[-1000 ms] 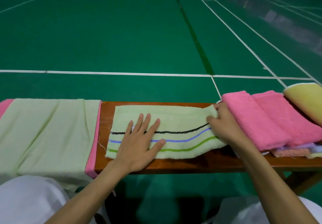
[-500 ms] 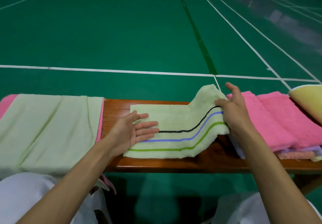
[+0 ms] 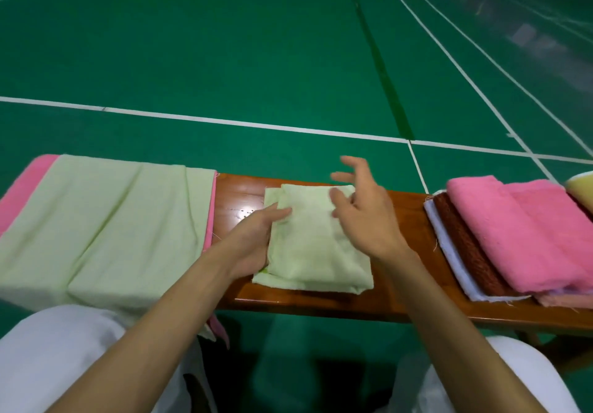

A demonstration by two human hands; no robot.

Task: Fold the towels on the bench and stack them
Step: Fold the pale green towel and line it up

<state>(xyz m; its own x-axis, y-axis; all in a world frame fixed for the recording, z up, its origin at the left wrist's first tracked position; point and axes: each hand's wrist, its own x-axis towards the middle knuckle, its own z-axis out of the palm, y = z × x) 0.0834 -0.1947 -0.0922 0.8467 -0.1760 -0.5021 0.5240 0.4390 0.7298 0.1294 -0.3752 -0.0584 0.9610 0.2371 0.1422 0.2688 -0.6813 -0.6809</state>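
Small folded pale green towel (image 3: pixel 308 245): plain on top, with a bright green sliver at its near left corner. Glossy reddish-brown wooden table (image 3: pixel 401 226). On the left, a large pale green cloth (image 3: pixel 106 220) with pink edging. On the right, fluffy pink towels (image 3: pixel 500 236), a brown woven-textured cloth (image 3: pixel 470 249), a white cloth (image 3: pixel 449 252) and a pale yellow pad (image 3: pixel 582 188). Green court floor (image 3: pixel 224 59) with white lines.

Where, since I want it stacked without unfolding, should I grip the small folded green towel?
Pinch the folded green towel at its left edge, coming from the left, beside the left hand. The layers lie offset and loose there; the right edge looks like the closed fold.
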